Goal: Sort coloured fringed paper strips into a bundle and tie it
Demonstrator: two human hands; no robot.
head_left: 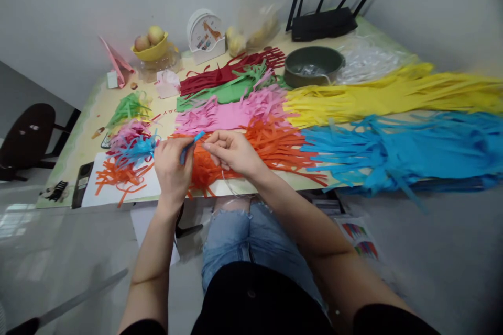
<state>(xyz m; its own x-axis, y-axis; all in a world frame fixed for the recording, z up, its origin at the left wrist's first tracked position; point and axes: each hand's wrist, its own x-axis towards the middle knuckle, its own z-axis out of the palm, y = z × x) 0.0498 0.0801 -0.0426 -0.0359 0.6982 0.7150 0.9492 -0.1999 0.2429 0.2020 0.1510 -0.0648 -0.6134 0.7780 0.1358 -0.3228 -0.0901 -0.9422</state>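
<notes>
My left hand (173, 165) is closed around a blue tassel (199, 136); its rolled end pokes out past my thumb. Loose blue strips (137, 151) spread out on the other side of that hand. Just to the right, my right hand (230, 152) pinches a thin white string (227, 180) that loops down toward the table edge. Beneath both hands lies orange fringed sheeting (271, 141). Pink fringe (231, 115), green fringe (231, 89) and dark red fringe (228, 73) are laid out behind it. Blue fringe (416, 149) and yellow fringe (377, 97) stretch to the right.
Finished-looking tassels, including a green one (129, 107) and an orange one (118, 175), lie at left. Behind stand a dark green pot (312, 63), a black router (324, 24), a yellow fruit bowl (151, 52) and a white giraffe-print holder (208, 55). A dark stool (27, 133) stands left.
</notes>
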